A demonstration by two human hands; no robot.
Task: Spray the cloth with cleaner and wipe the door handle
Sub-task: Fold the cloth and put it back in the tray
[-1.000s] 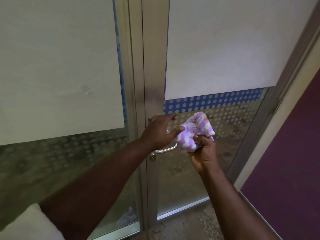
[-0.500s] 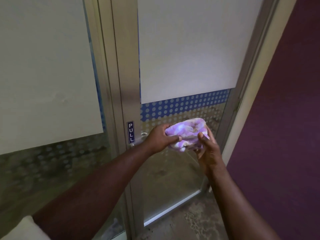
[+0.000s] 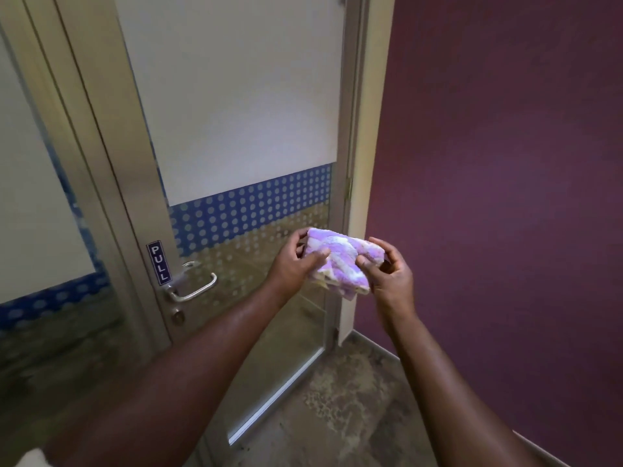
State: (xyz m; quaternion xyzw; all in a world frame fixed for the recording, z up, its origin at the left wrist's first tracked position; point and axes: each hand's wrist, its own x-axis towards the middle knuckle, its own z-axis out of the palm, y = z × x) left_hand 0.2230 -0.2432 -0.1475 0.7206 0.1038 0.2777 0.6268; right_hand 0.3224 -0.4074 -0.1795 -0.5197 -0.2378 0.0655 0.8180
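- Both hands are on the purple-and-white cloth (image 3: 340,261), held up in front of the glass door (image 3: 236,129).
- Left hand (image 3: 296,264): grip closed on the cloth's left end, thumb on top.
- Right hand (image 3: 387,274): grip pinching the right end.
- The door handle (image 3: 195,288) sits well apart to the left, untouched, just beside the PULL sign (image 3: 159,262).

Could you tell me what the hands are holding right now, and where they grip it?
Both hold the purple cloth: left hand at its left end, right hand at its right.
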